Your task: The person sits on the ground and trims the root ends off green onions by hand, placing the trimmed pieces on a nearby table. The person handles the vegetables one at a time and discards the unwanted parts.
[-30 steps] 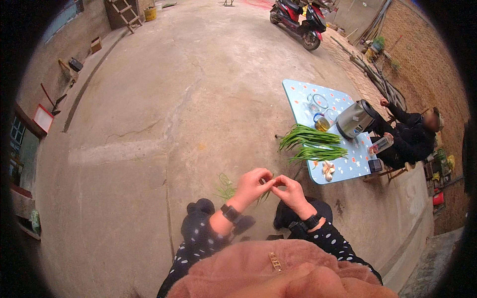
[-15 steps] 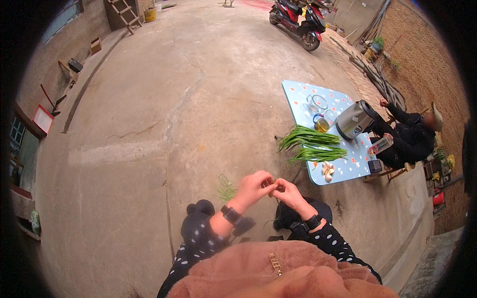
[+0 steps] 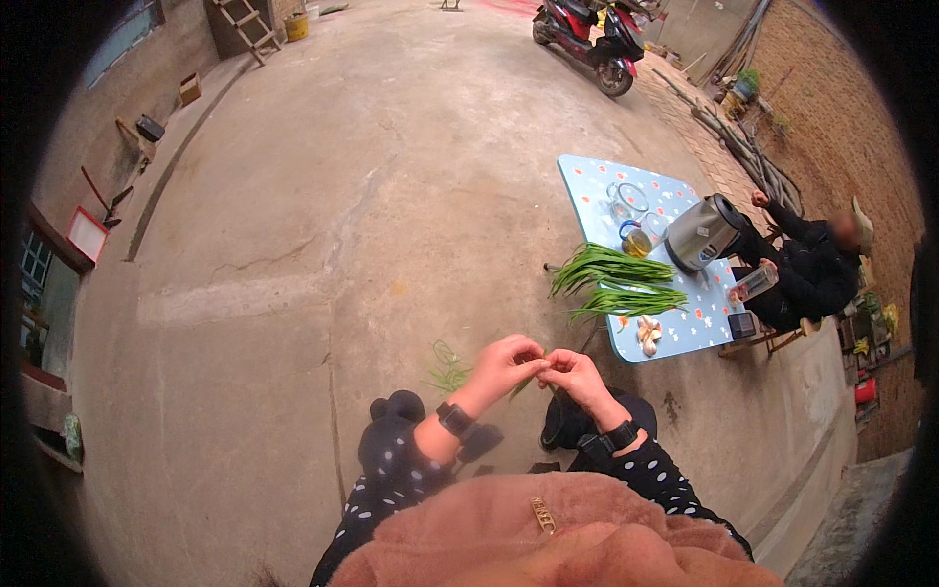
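Note:
My left hand (image 3: 502, 368) and my right hand (image 3: 579, 380) meet in front of me, above my knees. Their fingertips are pinched together on thin green chives (image 3: 522, 383), whose blades hang just below the fingers; the rest is hidden by my fingers. Loose green leaf scraps (image 3: 447, 367) lie on the concrete to the left of my left hand. On the table beyond my right hand, a bunch of chives (image 3: 616, 265) lies behind a second bunch (image 3: 636, 299). Several garlic bulbs (image 3: 648, 334) are near the table's front corner.
The light blue patterned table (image 3: 690, 338) also carries a steel kettle (image 3: 702, 233), a glass pitcher (image 3: 627, 201) and a small glass teapot (image 3: 636, 241). Behind it sits a person in black (image 3: 817, 264), one hand near a clear cup (image 3: 756, 281). A scooter (image 3: 597, 44) stands farther off.
My hands have drawn closer together, the right one turning inward. Green blades now show beneath the fingers. The table seems shifted slightly in view.

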`<control>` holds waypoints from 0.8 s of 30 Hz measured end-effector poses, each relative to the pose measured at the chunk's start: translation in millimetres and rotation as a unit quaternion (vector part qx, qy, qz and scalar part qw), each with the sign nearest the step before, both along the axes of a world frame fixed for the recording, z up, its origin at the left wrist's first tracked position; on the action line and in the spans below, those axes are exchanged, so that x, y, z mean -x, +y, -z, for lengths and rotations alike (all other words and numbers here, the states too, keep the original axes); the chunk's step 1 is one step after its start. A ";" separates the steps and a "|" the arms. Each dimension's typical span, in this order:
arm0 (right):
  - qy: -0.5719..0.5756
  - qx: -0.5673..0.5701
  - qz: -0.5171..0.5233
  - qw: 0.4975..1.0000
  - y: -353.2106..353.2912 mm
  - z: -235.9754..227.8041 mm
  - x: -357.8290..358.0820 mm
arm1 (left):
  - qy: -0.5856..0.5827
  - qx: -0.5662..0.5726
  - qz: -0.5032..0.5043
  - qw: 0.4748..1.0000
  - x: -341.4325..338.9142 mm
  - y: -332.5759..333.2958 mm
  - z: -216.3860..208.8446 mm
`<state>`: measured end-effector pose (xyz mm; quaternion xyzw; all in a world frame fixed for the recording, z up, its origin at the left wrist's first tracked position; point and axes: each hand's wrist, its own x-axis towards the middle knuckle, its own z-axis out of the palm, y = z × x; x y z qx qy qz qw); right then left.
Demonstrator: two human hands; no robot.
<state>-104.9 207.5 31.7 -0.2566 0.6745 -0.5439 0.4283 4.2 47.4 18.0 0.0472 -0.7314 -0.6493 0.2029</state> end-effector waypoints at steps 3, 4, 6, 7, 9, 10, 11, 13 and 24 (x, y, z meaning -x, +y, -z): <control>0.005 0.005 0.005 1.000 -1.1 3.5 0.6 | 0.015 -0.025 -0.043 0.999 1.8 -0.1 1.6; 0.012 -0.004 0.007 1.000 -0.9 4.6 1.0 | 0.025 -0.036 -0.063 0.997 3.2 -1.9 1.9; 0.010 -0.020 0.001 1.000 1.1 6.9 2.0 | 0.025 -0.054 -0.108 0.992 4.1 -7.8 2.3; 0.009 -0.031 -0.004 0.999 2.9 8.4 2.2 | 0.015 -0.062 -0.132 0.989 2.8 -13.1 2.6; 0.005 -0.044 -0.003 0.999 4.6 13.6 3.0 | 0.015 -0.080 -0.167 0.983 2.2 -24.0 2.9; 0.004 -0.056 -0.002 0.998 5.4 17.0 2.9 | 0.024 -0.089 -0.177 0.980 2.8 -29.0 3.0; 0.003 -0.050 -0.006 0.999 6.2 21.0 2.7 | 0.044 -0.094 -0.191 0.976 2.9 -33.6 3.1; 0.004 -0.051 -0.009 0.999 8.3 29.6 2.7 | 0.057 -0.098 -0.203 0.973 3.2 -39.9 3.0; 0.023 -0.119 -0.011 0.993 39.5 89.4 12.8 | 0.098 -0.159 -0.262 0.947 -1.7 -63.5 -3.4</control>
